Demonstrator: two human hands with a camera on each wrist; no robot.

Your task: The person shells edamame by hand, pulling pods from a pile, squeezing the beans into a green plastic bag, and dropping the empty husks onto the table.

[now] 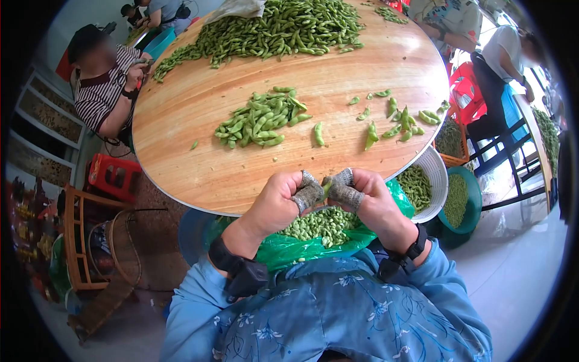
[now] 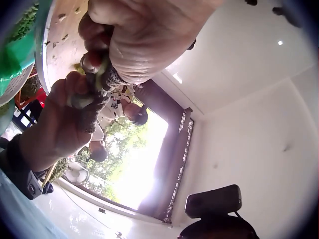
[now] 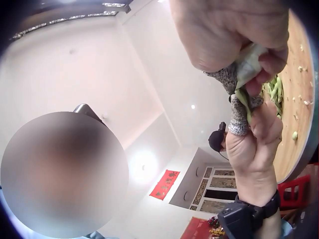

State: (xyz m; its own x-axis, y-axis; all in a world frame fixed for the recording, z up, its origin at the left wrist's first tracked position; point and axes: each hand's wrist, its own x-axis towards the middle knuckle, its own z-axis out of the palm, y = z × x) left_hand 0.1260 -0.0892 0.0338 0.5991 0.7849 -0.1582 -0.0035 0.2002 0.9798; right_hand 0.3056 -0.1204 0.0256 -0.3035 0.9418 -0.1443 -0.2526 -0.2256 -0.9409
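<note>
Between the fingertips of both hands is a green soybean pod [image 1: 327, 188], also visible as a pod [image 3: 243, 103] in the right wrist view. My left hand [image 1: 274, 198] pinches it from the left, my right hand [image 1: 375, 202] from the right. Worn grey knit covers [image 1: 309, 192] wrap thumbs and forefingers. Under the hands, shelled green beans [image 1: 325, 228] lie in a green plastic bag [image 1: 280, 256] at the table's near edge. A small heap of pods [image 1: 259, 120] sits on the round wooden table [image 1: 199, 175] beyond the left hand, with scattered pods [image 1: 405, 125] to the right.
A large pod pile [image 1: 283, 30] covers the table's far side. At right stand a white basket [image 1: 439, 175] of pods and a teal basin [image 1: 473, 205] of beans. A red stool [image 1: 114, 177] is at left. People sit around, one in a striped shirt [image 1: 108, 90].
</note>
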